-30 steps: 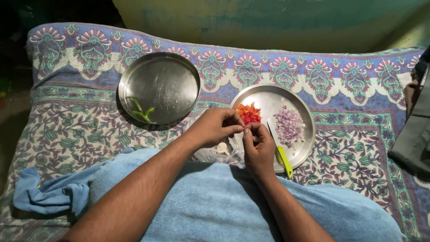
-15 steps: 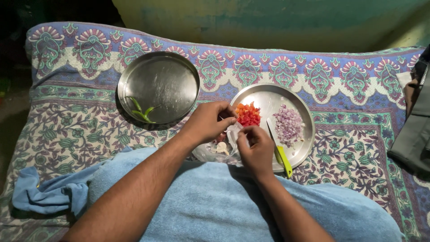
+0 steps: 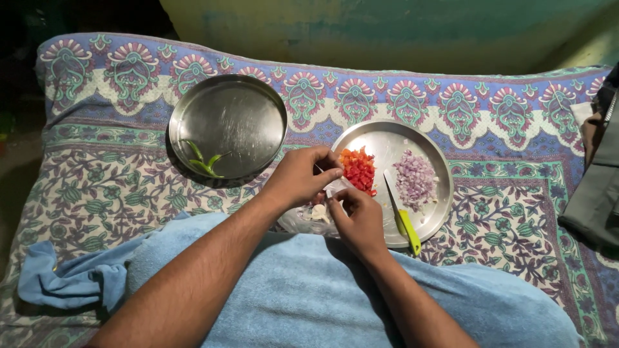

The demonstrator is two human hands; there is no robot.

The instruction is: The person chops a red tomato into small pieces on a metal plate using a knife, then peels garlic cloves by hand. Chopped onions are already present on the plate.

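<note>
My left hand [image 3: 302, 178] pinches the upper edge of a clear plastic bag [image 3: 298, 222] that lies between my lap and the right steel plate [image 3: 387, 143]. My right hand [image 3: 358, 223] is curled at the bag's mouth, its fingertips next to pale garlic pieces [image 3: 319, 212] inside. The back of the hand hides what the fingers hold. The right plate carries chopped red tomato [image 3: 359, 169], chopped purple onion [image 3: 414, 180] and a knife with a green handle [image 3: 408, 232].
A second steel plate [image 3: 238, 116] at the left holds a few green chillies [image 3: 205, 161]. A patterned cloth [image 3: 103, 187] covers the surface. A blue towel [image 3: 290, 290] lies over my lap. Dark fabric [image 3: 596, 193] sits at the right edge.
Both hands were pinched together above the bag. The left then took the bag's edge, and the right dropped left and down to the bag's mouth.
</note>
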